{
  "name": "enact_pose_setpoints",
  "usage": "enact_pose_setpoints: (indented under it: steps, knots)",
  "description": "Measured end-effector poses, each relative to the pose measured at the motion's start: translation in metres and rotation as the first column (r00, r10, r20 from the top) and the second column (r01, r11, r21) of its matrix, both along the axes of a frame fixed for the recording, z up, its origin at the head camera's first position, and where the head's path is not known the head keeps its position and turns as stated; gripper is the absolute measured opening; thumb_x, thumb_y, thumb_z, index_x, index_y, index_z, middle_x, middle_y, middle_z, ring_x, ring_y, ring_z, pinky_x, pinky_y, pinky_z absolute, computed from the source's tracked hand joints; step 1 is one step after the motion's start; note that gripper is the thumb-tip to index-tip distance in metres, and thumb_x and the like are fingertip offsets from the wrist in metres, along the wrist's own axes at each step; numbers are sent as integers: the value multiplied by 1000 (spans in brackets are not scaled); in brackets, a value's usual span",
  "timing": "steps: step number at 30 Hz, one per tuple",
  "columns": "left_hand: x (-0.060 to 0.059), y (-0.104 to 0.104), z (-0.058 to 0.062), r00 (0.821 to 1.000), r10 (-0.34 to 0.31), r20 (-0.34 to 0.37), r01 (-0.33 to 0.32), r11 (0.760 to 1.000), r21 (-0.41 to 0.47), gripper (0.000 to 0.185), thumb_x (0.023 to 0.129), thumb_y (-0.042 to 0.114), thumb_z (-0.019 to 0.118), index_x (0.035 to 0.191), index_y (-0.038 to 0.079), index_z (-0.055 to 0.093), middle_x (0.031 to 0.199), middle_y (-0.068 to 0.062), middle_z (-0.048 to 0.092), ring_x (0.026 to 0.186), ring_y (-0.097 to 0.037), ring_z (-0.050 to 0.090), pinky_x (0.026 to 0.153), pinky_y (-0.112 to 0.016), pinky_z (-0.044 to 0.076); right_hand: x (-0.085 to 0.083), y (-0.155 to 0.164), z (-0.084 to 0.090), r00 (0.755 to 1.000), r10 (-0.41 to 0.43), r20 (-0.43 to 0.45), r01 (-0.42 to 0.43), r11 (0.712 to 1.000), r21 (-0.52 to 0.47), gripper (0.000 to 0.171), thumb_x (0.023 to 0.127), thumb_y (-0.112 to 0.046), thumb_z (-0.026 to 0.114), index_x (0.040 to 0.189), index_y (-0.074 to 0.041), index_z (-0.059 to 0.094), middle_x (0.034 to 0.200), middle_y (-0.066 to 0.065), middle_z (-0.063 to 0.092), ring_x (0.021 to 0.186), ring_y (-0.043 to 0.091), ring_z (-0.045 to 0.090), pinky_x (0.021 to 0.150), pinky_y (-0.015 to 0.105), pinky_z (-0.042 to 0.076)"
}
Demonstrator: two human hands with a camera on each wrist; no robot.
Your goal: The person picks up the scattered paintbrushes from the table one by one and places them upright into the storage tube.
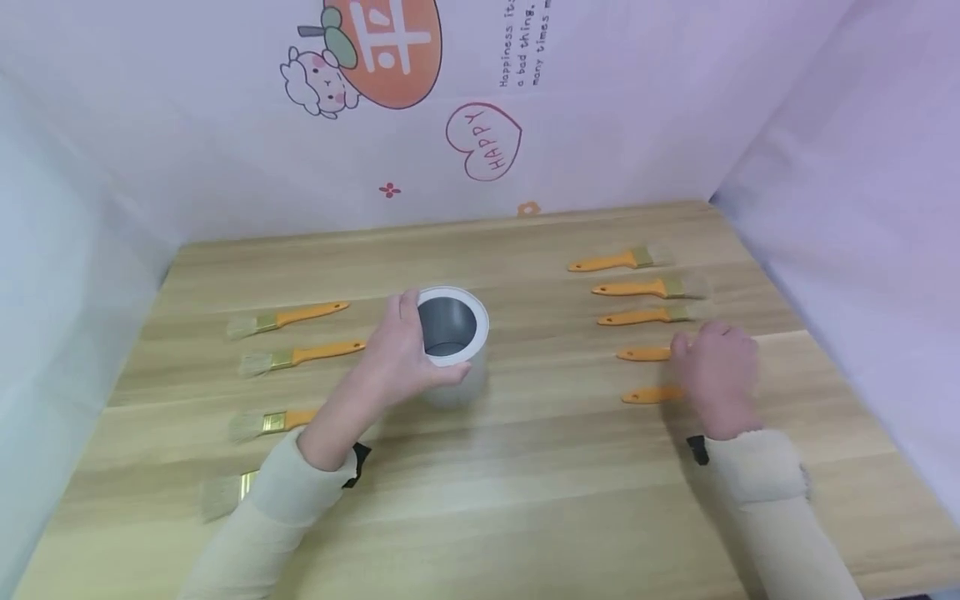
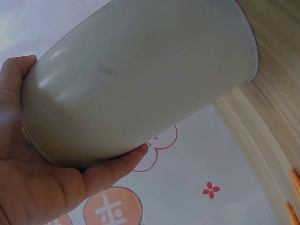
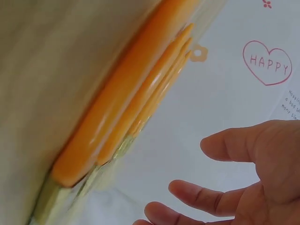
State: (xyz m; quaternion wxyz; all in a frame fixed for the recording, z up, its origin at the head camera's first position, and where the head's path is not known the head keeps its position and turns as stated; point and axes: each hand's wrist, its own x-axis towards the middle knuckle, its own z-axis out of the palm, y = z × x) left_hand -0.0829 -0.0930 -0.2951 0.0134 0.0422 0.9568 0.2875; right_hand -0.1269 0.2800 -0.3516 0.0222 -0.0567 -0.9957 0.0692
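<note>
My left hand [image 1: 397, 354] grips the rim of a pale grey-white cylindrical canister [image 1: 482, 325] in the middle of the table. In the left wrist view the thumb and fingers spread around one end of the canister [image 2: 140, 79]. My right hand [image 1: 718, 375] is over the two nearest brushes on the right, a fourth-row brush [image 1: 643, 354] and the front brush [image 1: 651, 395], covering their bristle ends. The right wrist view shows the right hand [image 3: 262, 173] with loosely bent fingers, apart from the orange handles [image 3: 108, 112] and holding nothing.
Three more orange-handled brushes lie farther back on the right, including the rearmost brush [image 1: 607, 262]. Several similar brushes, such as the rear-left brush [image 1: 300, 314], lie on the left. White printed cloth [image 1: 600, 125] walls the wooden table [image 1: 525, 500].
</note>
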Motion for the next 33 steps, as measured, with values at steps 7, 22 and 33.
enact_pose_setpoints:
  steps: [7,22,33]
  knots:
    - [8,1,-4,1000,2,-23,-2,1000,-12,108,64,44,80,140,-10,26,129,-25,40,100,-34,56,86,-43,53,4,-8,-8,999,34,-2,-34,999,-26,52,97,-29,40,86,22,47,85,37,48,82,50,50,65,52,42]
    - [7,2,3,1000,-13,-6,13,1000,-7,108,65,45,80,141,-8,25,127,-24,40,99,-34,56,86,-42,53,-3,6,-8,997,-63,39,68,988,-137,51,97,-28,43,100,24,42,99,43,44,81,52,51,54,50,47]
    - [8,4,5,1000,4,15,-4,1000,-7,110,65,47,79,144,-6,25,130,-22,39,100,-33,56,86,-42,53,7,-4,7,975,-4,223,29,994,-109,53,101,-34,33,77,10,52,70,25,52,63,36,55,48,40,44]
